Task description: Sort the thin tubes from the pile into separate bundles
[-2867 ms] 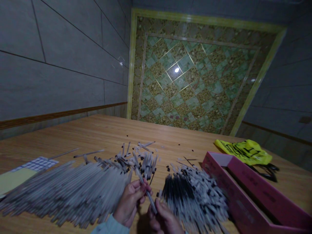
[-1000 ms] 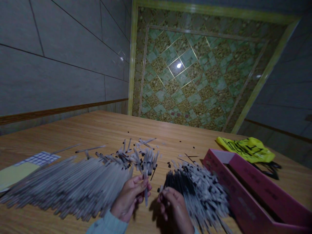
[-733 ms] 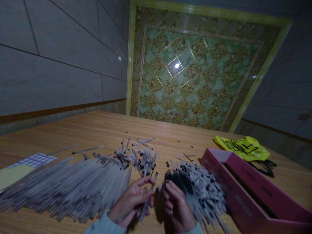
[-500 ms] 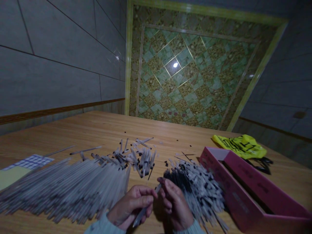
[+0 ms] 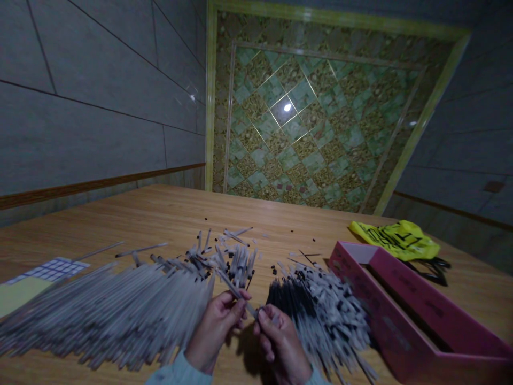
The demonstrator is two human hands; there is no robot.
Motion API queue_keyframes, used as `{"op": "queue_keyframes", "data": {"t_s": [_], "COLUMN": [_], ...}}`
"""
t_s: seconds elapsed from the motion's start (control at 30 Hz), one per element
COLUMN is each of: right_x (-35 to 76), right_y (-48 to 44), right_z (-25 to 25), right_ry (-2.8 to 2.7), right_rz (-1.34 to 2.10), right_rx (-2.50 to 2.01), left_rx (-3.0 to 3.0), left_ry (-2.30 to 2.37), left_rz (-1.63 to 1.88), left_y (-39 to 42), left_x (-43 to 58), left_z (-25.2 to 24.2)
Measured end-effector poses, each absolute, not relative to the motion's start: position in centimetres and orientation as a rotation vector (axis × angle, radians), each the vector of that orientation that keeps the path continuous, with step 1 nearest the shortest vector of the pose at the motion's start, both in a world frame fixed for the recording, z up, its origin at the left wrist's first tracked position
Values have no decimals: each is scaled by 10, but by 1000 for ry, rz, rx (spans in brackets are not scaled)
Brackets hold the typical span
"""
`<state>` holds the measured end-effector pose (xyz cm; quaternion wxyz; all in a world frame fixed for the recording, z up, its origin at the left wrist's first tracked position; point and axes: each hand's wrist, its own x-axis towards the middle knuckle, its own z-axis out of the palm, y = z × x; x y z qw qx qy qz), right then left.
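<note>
My left hand (image 5: 214, 329) pinches a thin grey tube (image 5: 232, 287) that slants up to the left from my fingers. My right hand (image 5: 278, 342) is closed at the tube's lower end, fingertips pressed on it; a small piece between them is too tiny to name. Both hands meet low in the middle of the wooden table (image 5: 168, 214). A large heap of grey tubes (image 5: 108, 313) lies left of my left hand. A heap of dark-ended tubes (image 5: 320, 310) lies right of my right hand.
A pink open box (image 5: 404, 315) stands at the right front. Behind it lie a yellow bag (image 5: 395, 239) and a black object (image 5: 433, 266). A yellow sheet with a grid card (image 5: 44, 270) is at the far left. Small black bits (image 5: 280, 267) are scattered mid-table.
My left hand turned the tube from pointing down toward me to slanting up and left. My right hand left the dark-ended heap and closed on the tube's lower end.
</note>
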<state>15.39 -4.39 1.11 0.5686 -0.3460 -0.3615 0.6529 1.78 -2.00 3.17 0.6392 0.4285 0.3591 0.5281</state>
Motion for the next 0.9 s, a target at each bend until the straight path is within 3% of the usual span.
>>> {"op": "queue_keyframes", "data": {"t_s": [0.33, 0.77, 0.9], "right_x": [151, 150, 149], "right_y": [-44, -45, -44], "right_z": [3, 3, 1], "right_ry": [-890, -990, -936], "right_rz": [1610, 1137, 1417], "right_rx": [-805, -1116, -958], "left_rx": [1002, 1035, 1007], "left_ry": [834, 971, 973], "left_rz": [1222, 1234, 1237], "left_y": [-16, -13, -14], "left_x": [14, 17, 17], "left_z": [26, 23, 22]}}
